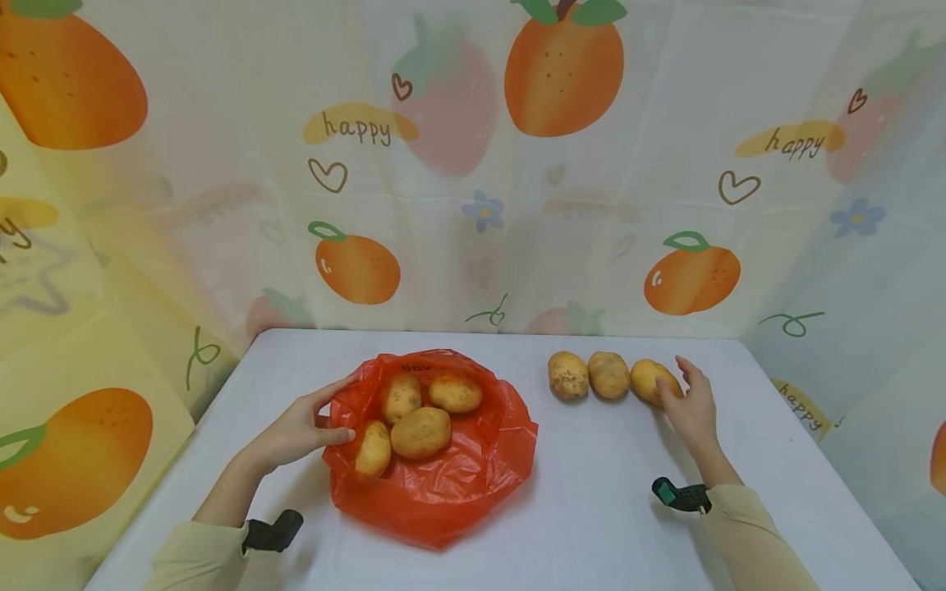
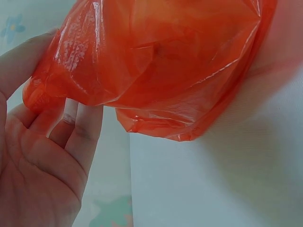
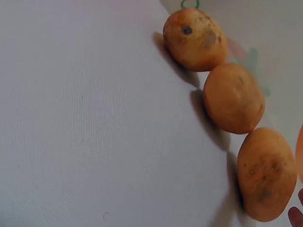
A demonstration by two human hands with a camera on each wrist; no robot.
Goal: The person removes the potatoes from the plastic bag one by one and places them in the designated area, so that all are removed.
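Observation:
A red plastic bag stands on the table with its mouth open and several potatoes inside. My left hand pinches the bag's left rim, thumb over the inner side and fingers outside. In the left wrist view the bag's red film lies between thumb and fingers. To the right, my right hand reaches the rightmost potato of a row of three, thumb at its near side and fingers spread beyond its right end. That potato shows whole in the right wrist view, fingertips beside it.
The other two potatoes of the row, the left one and the middle one, sit close together near the table's back edge. A white cloth covers the table. Behind it hangs a fruit-printed curtain.

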